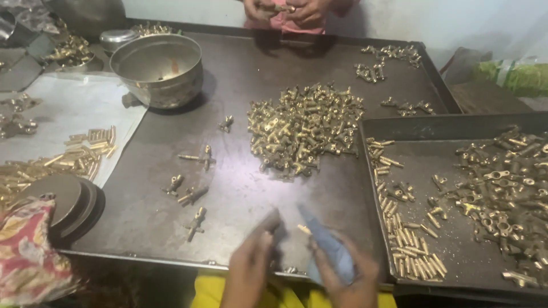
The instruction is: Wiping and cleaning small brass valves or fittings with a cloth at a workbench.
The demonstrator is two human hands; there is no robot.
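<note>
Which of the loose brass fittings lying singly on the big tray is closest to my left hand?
The fitting lowest on the tray, just up and left of your left hand. The other singles lie farther up, toward the steel bowl.

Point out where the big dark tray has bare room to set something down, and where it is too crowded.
Bare patches on the large tray: the far middle, between the steel bowl and the central brass pile, and the near left by the stacked round discs. Crowded: that pile, the scattered fittings mid-left, and the right-hand tray.
</note>
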